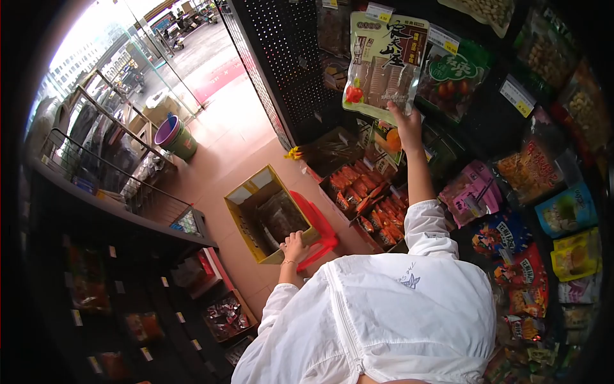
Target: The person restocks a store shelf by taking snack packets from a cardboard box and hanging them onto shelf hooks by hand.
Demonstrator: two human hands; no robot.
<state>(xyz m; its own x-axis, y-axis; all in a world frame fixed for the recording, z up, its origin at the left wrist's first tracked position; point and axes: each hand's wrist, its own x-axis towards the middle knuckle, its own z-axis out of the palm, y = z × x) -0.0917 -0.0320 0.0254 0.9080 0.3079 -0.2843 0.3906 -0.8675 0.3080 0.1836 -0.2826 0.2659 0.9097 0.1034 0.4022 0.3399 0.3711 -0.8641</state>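
My right hand [405,125] is raised to the rack and pinches the lower edge of a flat snack packet [385,69] with long brown pieces printed on it. The packet hangs upright against the black rack, just under a yellow-and-white price tag [378,11]. Lower down, my left hand [295,248] grips the near rim of an open yellow cardboard box [242,221]. Inside the box lie dark plastic packets [279,216]. A red plastic stool [320,240] is under and beside the box.
Beside the packet hangs a green bag [453,80]. Bins of red-wrapped snacks [355,185] stand below the rack, and more bags hang to the right. Dark shelves [128,275] line the left. A purple-and-green bucket [176,137] stands on the tiled floor [211,153] towards the street.
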